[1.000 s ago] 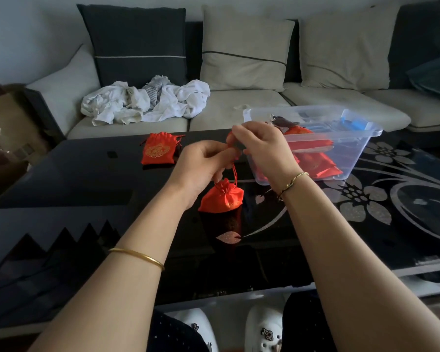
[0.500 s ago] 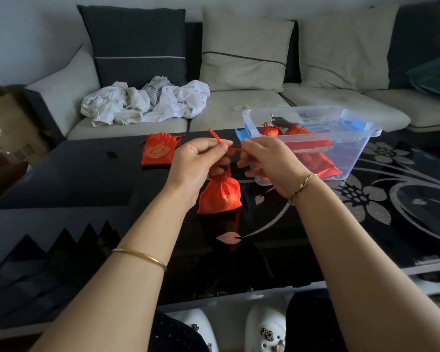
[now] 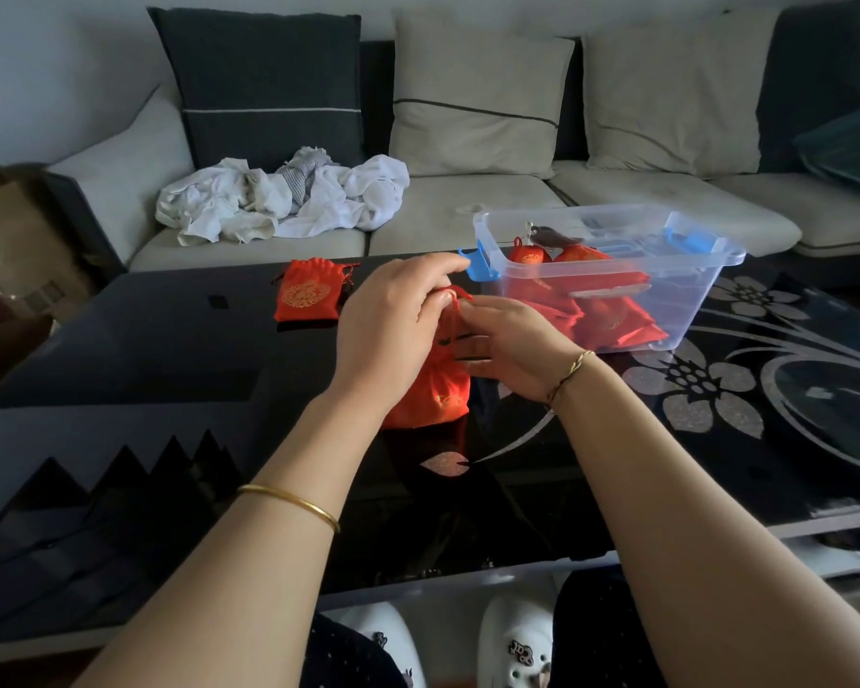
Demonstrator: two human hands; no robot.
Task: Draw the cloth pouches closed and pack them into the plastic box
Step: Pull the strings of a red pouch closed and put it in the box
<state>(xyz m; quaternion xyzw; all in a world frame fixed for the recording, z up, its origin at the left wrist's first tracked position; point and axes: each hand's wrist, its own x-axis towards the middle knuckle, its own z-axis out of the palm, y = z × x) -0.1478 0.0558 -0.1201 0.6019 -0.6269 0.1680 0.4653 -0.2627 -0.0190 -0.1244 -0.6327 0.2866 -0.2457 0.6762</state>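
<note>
Fingers of left hand and right hand pinched on drawstring; pouch directly beneath, resting on tabletop. Draw cords apart evenly until neck gathers; then carry rightward, beyond fingers, into plastic box.

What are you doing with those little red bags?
A person is closing a red pouch that stands on the black table. The left hand and the right hand both hold it near the top, where the drawstring is. Several packed pouches already lie in the clear plastic box. A spare pouch lies flat on the table, not yet packed.
</note>
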